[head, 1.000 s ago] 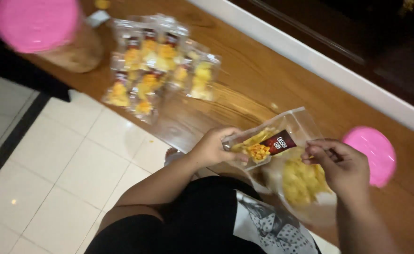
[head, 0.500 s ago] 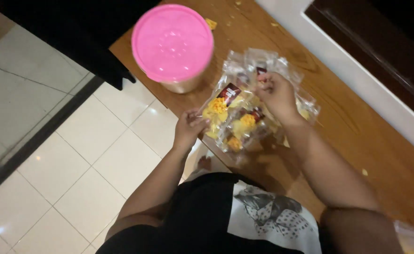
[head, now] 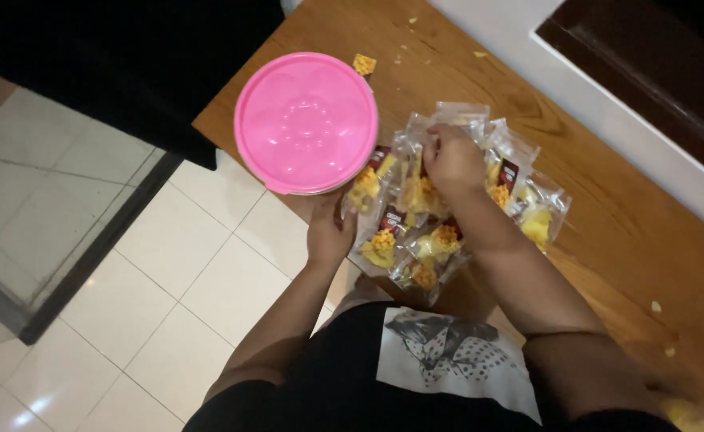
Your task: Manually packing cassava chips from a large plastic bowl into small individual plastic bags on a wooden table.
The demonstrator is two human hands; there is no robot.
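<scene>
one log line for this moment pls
left hand: holds chip packet | right hand: on packet pile | pink-lidded tub beside | wooden table

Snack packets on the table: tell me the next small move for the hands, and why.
Probably let go of the packet. The left hand and right hand both rest on the pile of snack packets beside the pink lid, so the packet they carry already lies on the heap.
</scene>
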